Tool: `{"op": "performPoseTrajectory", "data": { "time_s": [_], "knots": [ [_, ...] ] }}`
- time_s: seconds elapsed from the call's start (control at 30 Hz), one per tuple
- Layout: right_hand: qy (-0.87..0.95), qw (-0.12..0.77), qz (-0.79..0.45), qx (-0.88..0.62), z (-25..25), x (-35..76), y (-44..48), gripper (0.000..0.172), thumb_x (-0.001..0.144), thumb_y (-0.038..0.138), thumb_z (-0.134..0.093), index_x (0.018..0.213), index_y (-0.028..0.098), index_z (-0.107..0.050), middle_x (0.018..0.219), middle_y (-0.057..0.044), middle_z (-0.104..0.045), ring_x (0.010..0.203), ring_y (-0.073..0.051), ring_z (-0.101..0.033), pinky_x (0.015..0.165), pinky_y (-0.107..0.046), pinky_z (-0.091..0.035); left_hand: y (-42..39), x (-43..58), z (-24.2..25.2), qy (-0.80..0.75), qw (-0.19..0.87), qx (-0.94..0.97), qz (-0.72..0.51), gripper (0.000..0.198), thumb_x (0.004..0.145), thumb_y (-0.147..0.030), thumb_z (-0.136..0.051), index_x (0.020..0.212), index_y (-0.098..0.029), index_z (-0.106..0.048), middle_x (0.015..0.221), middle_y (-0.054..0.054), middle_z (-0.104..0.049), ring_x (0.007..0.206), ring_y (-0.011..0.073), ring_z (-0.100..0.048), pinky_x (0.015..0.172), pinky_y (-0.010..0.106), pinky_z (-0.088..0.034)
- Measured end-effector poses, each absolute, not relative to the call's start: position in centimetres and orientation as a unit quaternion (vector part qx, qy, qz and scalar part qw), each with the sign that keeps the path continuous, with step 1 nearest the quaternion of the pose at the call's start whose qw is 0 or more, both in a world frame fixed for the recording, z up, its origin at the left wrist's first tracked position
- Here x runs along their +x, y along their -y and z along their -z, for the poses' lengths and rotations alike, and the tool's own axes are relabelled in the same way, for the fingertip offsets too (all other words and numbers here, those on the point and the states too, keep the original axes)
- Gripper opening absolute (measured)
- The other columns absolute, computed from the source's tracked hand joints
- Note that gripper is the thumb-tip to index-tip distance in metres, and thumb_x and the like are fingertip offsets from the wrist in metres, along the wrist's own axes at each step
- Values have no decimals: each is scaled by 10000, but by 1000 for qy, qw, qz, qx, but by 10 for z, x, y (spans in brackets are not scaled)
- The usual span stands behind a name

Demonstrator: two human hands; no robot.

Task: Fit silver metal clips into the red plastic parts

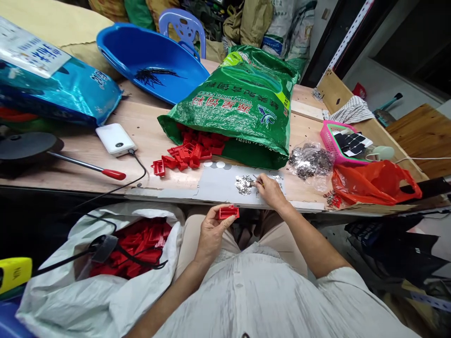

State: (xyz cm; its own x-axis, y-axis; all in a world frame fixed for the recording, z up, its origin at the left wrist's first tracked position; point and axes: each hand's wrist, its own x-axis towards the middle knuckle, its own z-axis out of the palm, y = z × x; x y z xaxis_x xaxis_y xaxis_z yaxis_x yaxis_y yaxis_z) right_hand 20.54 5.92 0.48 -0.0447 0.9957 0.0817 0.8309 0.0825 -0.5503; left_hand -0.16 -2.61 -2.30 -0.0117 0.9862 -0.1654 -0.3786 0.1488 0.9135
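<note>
Just in front of the table edge, my left hand [210, 230] grips a small red plastic housing [229, 213], its open hollow side facing up. My right hand [270, 191] rests over the table with thumb and fingers pinched together. A thin, slender thing shows at its fingertips, too small to name. Those fingertips touch the right side of a pile of small shiny metal pieces [244, 185] on a grey sheet [216, 184]. More red housings [190, 152] spill from the mouth of a green feed bag [243, 103] beyond my hands.
At left are a white power bank [115, 139] with a cable and a red-tipped lever [114, 174]. A blue basin [155, 56] stands behind. To the right lie bagged metal parts [310, 160], a pink basket [327, 136] and a red plastic bag [377, 183]. A white sack [95, 305] of red pieces sits below.
</note>
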Motion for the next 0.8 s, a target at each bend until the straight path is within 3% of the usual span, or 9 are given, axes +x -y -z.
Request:
{"op": "performPoseTrajectory", "data": {
  "time_s": [0.13,0.27,0.5,0.8],
  "knots": [
    [676,308,-273,-611,-14,207,-40,79,870,253,-541,886,209,-604,833,-3,-655,750,-156,-574,696,-252,-388,23,0,16,-429,654,288,-552,516,694,-282,-795,1176,-210,-624,951,23,-710,821,158,-694,839,335,-573],
    [690,335,-366,-527,-28,198,-12,118,877,275,-558,920,197,-637,878,-4,-666,761,-133,-582,696,-231,-414,21,4,9,-403,678,274,-550,590,691,-279,-801,1244,-222,-604,910,15,-701,793,147,-687,807,316,-576],
    [752,342,-316,-467,-38,182,10,58,886,182,-566,875,195,-621,814,-9,-645,740,-135,-578,713,-242,-441,21,8,7,-389,674,307,-548,556,727,-304,-780,1259,-240,-630,950,5,-694,844,107,-635,797,213,-521],
    [832,307,-279,-368,-31,187,11,141,928,149,-515,898,205,-641,883,-46,-640,845,-158,-590,767,-268,-460,22,5,3,-386,676,356,-516,486,788,-346,-720,1254,-233,-637,1081,46,-700,933,151,-629,867,256,-483]
  ]
}}
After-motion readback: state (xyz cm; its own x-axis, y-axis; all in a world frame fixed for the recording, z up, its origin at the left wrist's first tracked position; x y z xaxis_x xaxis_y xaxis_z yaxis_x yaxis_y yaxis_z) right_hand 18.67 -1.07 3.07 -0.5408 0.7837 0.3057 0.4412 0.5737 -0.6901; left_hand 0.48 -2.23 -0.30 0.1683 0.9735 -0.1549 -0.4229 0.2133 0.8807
